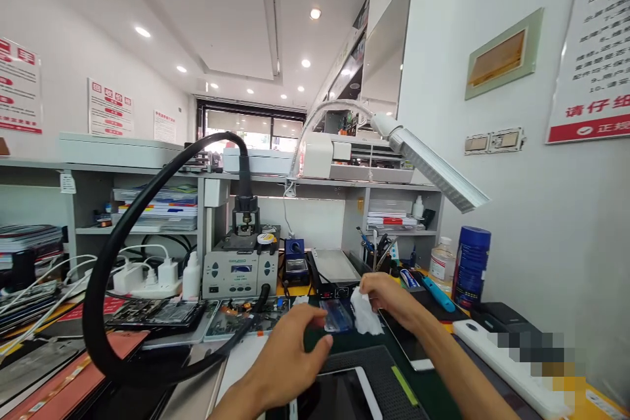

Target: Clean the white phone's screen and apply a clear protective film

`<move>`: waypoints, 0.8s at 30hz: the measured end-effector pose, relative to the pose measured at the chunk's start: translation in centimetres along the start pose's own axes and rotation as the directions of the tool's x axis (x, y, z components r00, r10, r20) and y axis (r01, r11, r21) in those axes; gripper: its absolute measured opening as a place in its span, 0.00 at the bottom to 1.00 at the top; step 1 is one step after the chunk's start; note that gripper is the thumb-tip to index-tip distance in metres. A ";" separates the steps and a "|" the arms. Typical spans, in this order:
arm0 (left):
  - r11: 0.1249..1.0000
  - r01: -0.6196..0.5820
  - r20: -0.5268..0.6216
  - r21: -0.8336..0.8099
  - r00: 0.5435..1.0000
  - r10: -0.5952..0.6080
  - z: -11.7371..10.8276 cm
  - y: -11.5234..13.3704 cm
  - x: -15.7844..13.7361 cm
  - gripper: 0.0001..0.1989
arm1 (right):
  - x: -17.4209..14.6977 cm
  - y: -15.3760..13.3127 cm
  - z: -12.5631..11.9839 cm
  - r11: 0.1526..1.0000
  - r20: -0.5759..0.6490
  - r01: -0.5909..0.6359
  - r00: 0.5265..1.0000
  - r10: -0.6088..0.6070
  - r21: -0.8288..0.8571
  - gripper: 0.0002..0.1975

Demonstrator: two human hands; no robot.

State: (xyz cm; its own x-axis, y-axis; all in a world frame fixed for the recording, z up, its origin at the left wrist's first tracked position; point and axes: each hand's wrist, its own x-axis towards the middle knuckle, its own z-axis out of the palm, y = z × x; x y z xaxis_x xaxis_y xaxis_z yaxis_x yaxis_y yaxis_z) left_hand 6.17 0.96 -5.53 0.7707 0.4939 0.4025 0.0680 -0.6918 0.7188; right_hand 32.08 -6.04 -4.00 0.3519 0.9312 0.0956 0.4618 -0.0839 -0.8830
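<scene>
My right hand [388, 296] is closed on a crumpled white tissue [365, 314], which hangs from the fingers over the dark green mat. Above the near tablet [339, 394] hovers my left hand [295, 351], thumb and forefinger apart, with nothing visible between them. The tablet has a white frame and a dark screen, and it lies on a black textured pad [388, 374]. A second tablet [408, 344] lies partly hidden beneath my right forearm. Just left of the tissue sits a small clear blue plastic box [336, 316].
A thick black hose [91, 302] loops across the left side from a grey soldering station [239, 274]. A desk lamp [438, 167] reaches over the right. Opened devices [157, 312] lie at left. A blue can [471, 266], a bottle [441, 262] and a white power strip [512, 367] stand or lie at right.
</scene>
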 end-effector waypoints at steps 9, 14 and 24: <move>0.425 0.485 0.317 -0.764 0.856 -0.407 0.3 -0.6 1.6 0.26 | -0.9 -2.0 5.2 0.839 0.374 -0.188 0.927 -0.020 0.510 0.07; 0.378 0.528 0.297 -0.761 0.800 -0.521 1.7 -0.7 1.1 0.20 | -1.8 -1.0 5.8 0.774 0.417 -0.266 0.909 0.003 0.575 0.08; 0.421 0.393 0.118 -0.817 0.830 -0.546 1.6 -1.5 1.6 0.20 | -1.7 -0.7 6.3 0.706 0.373 -0.279 0.927 0.022 0.651 0.21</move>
State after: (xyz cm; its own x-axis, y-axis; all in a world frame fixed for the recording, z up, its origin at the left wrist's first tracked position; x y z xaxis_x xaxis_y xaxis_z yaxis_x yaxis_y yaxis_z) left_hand 8.34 1.93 -6.90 0.6772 0.7251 -0.1254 -0.1858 0.3334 0.9243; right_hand 25.99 -5.32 -6.44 0.0323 0.9942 -0.1023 -0.3018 -0.0878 -0.9493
